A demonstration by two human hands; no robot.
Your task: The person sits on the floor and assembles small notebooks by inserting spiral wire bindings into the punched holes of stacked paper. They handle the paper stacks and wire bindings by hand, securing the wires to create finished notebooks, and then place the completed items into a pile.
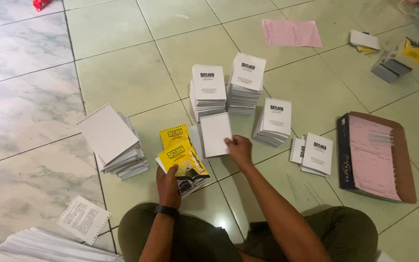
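My left hand (168, 182) grips the near edge of a yellow-covered booklet (181, 162) with a dark picture at its bottom, lying on the tiled floor in front of my knees. A second yellow cover (173, 136) shows just behind it. My right hand (239, 148) rests with fingertips on the lower right corner of a blank white sheet (215, 134) that tops a low pile beside the yellow booklets. A black band is on my left wrist.
Stacks of white punched booklets stand behind: two tall ones (208, 90) (246, 80), a lower one (274, 119), a small one (314, 154). A blank-topped stack (112, 140) lies left. An open box with pink paper (374, 157) sits right. Loose sheets (83, 219) lie near left.
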